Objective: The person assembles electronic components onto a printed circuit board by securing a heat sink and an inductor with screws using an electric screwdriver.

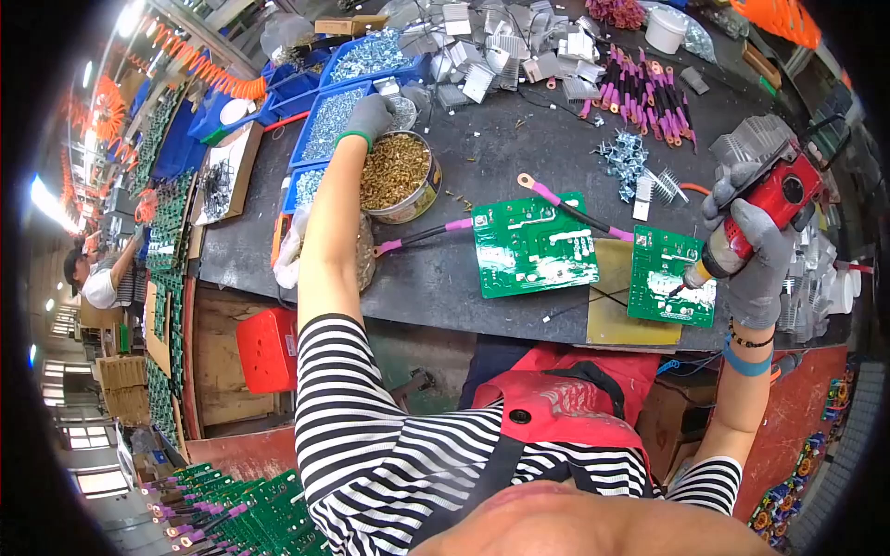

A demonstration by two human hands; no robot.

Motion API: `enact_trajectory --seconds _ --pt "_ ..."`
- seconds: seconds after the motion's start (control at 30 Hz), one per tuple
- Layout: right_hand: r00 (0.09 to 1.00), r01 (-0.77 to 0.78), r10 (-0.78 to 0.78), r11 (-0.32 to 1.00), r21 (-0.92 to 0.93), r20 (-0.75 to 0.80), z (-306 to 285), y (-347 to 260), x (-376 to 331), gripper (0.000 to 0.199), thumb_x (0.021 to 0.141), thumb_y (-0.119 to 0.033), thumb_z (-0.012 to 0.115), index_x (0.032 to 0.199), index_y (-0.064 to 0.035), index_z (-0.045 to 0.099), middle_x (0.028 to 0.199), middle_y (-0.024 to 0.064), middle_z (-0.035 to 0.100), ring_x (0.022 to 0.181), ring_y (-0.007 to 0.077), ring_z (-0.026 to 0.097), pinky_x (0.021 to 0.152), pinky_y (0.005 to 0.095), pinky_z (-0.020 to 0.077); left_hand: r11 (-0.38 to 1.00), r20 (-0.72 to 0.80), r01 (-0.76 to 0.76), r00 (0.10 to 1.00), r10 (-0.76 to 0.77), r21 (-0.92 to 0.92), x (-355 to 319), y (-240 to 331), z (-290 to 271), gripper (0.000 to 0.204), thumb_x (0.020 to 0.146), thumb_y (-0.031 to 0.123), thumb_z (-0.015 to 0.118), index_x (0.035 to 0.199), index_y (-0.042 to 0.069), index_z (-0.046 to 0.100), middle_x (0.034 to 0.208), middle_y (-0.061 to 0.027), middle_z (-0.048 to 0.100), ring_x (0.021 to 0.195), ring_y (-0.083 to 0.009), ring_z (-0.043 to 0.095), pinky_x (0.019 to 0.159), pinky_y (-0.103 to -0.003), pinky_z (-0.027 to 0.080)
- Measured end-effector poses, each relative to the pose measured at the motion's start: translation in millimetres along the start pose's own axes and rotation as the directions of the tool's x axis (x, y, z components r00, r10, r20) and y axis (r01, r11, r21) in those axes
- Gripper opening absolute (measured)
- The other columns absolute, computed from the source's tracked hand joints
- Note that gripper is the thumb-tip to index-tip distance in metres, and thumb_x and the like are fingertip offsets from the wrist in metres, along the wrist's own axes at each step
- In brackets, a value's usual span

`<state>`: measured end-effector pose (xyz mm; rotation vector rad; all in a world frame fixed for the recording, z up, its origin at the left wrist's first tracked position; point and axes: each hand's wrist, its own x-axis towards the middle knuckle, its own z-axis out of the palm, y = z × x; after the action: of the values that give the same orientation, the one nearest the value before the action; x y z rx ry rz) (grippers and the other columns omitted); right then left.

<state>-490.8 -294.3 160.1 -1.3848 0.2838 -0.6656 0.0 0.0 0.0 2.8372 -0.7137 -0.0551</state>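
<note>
My right hand point(758, 243), in a grey glove, is wrapped round a red electric screwdriver point(777, 196). The tool's tip points down at the right green circuit board point(669, 301), at or just above its surface; I cannot tell whether it touches. Far to the left, my grey-gloved left hand point(369, 117) reaches to a small round tub point(402, 113) beside the blue bins; its fingertips are hidden. Another green circuit board point(536, 248) lies left of the first. Black cables with pink sleeves point(577, 215) and ring terminals are attached to the boards.
A bucket of brass-coloured hardware point(397, 176) stands below my left hand, by blue bins of small silver screws point(334, 122). Metal heatsinks point(477, 82), pink-and-black cables point(644, 97) and a screw pile point(623, 159) cover the far side. A yellow plate point(607, 320) lies under the right board. A person point(102, 283) works far left.
</note>
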Motion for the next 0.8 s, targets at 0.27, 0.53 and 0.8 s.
enact_trajectory --seconds 0.27,0.53,0.8 --pt "1.0 0.002 -0.002 1.0 0.028 -0.003 0 4 6 0.039 0.077 -0.011 0.064 0.113 0.001 0.056 0.094 0.0108 0.061 0.081 0.0201 0.062 0.071 0.0295 0.0516 0.992 0.031 -0.057 0.998 0.054 0.11 8 -3 12 0.024 0.082 0.022 0.065 0.1 0.009 0.074 0.099 -0.0192 0.071 0.095 -0.0371 0.067 0.089 -0.043 0.051" --pt "1.0 0.015 -0.015 1.0 -0.019 0.004 2 6 8 0.04 0.077 -0.011 0.064 0.114 0.0006 0.055 0.094 0.0107 0.062 0.08 0.0201 0.062 0.07 0.0296 0.0518 1.0 -0.035 0.003 0.999 -0.003 -0.009 1 1 4 0.032 0.081 0.026 0.066 0.105 0.004 0.069 0.105 -0.0229 0.068 0.1 -0.0391 0.065 0.091 -0.044 0.05" --pt "0.998 0.024 -0.034 0.987 0.158 0.06 -3 7 6 0.03 0.079 -0.005 0.064 0.108 -0.0001 0.059 0.087 0.0112 0.065 0.075 0.0223 0.066 0.065 0.03 0.0532 0.649 -0.138 -0.08 0.99 -0.039 -0.757 -63 35 -37 0.015 0.088 0.011 0.067 0.099 0.0 0.069 0.083 -0.0038 0.068 0.067 -0.0079 0.061 0.056 -0.02 0.047"
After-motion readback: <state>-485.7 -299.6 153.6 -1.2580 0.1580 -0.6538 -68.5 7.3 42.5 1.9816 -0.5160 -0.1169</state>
